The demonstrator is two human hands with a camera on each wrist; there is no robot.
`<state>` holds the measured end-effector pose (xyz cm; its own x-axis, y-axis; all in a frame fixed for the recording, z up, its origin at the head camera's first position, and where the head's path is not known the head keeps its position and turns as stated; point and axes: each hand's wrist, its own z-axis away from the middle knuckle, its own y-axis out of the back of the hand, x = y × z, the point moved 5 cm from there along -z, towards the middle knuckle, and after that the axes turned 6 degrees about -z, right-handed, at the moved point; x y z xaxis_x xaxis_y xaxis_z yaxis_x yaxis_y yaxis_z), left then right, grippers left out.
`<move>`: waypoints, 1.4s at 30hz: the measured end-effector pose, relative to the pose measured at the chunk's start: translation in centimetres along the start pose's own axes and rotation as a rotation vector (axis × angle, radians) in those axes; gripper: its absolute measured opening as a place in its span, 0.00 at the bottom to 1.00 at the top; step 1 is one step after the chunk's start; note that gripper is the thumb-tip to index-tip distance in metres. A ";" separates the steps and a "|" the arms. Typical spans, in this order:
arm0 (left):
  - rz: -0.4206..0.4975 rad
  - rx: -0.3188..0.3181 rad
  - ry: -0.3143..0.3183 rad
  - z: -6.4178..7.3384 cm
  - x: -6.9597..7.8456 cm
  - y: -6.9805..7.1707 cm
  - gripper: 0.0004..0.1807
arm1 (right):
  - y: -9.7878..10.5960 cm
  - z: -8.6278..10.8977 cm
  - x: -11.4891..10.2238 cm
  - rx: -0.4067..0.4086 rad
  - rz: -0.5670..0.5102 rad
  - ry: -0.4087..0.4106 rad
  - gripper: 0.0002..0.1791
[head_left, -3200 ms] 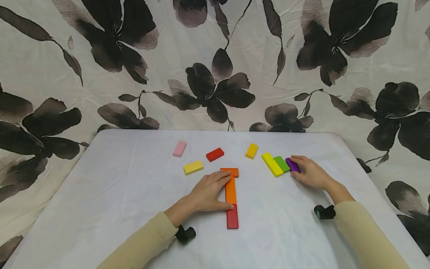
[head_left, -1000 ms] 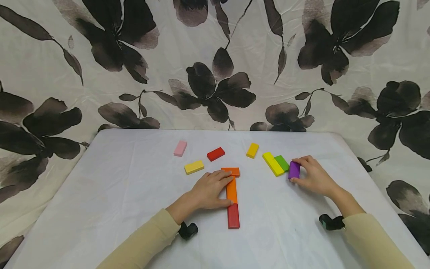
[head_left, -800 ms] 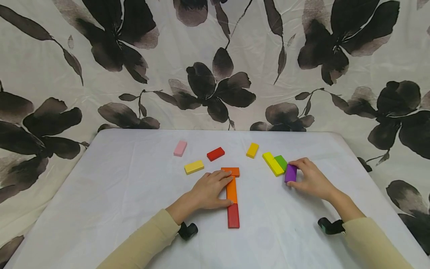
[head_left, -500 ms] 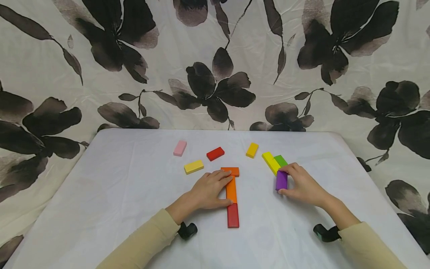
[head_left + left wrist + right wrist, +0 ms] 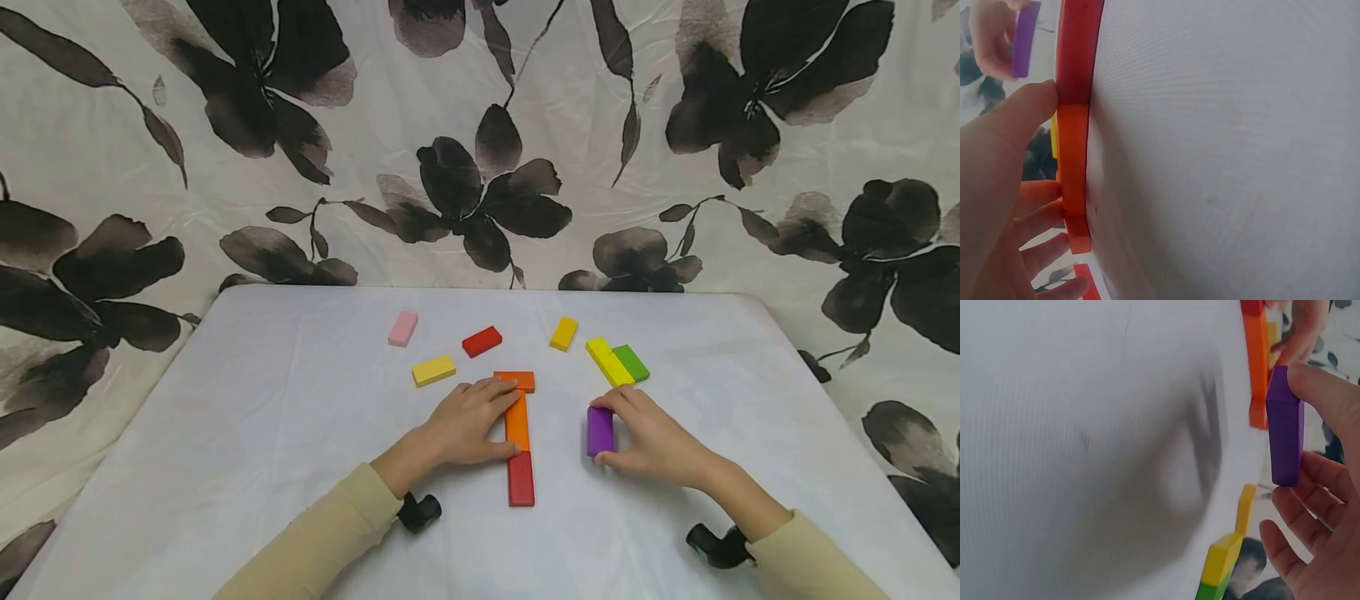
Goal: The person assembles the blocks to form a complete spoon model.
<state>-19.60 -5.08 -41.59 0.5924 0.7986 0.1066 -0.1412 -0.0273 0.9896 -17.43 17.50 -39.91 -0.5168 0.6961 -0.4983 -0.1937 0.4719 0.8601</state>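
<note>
Held between the thumb and fingertips of my right hand [image 5: 652, 437] is a purple block [image 5: 600, 432]. The right wrist view shows the purple block [image 5: 1285, 431] off the white tabletop, its shadow apart from it. To its left, a long orange block [image 5: 517, 429] and a red block [image 5: 521, 481] lie end to end, with a smaller orange block [image 5: 525, 382] crosswise at the far end. My left hand [image 5: 465, 425] rests on this T shape. Its thumb touches the red-orange joint [image 5: 1072, 104], and its fairly straight fingers lie along the orange pieces.
A lime-yellow block [image 5: 609, 362] touches a green block [image 5: 632, 363] beyond my right hand. Farther back lie a golden-yellow block [image 5: 564, 333], a red block [image 5: 482, 342], a pale yellow block [image 5: 433, 371] and a pink block [image 5: 402, 329]. The white table [image 5: 300, 333] meets a flowered cloth [image 5: 480, 83].
My right hand has picked up the purple block from beside the green block, turned it more lengthwise, and carried it left and nearer. My left hand has stayed on the T shape.
</note>
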 end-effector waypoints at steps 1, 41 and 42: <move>0.000 0.002 0.000 0.0 0.0 0.0 0.40 | -0.1 0.0 -0.4 -0.005 -0.003 0.007 0.36; 0.016 0.052 -0.033 0.0 -0.2 0.2 0.39 | -5.6 1.9 -9.8 -0.129 -0.033 0.318 0.33; 0.017 0.052 -0.033 0.0 -0.2 0.2 0.39 | -5.7 1.9 -9.8 -0.127 -0.028 0.330 0.32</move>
<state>-19.77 -5.25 -41.44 0.6158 0.7777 0.1259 -0.1109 -0.0726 0.9912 -9.67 9.01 -40.12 -0.7473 0.4616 -0.4779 -0.3031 0.4033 0.8634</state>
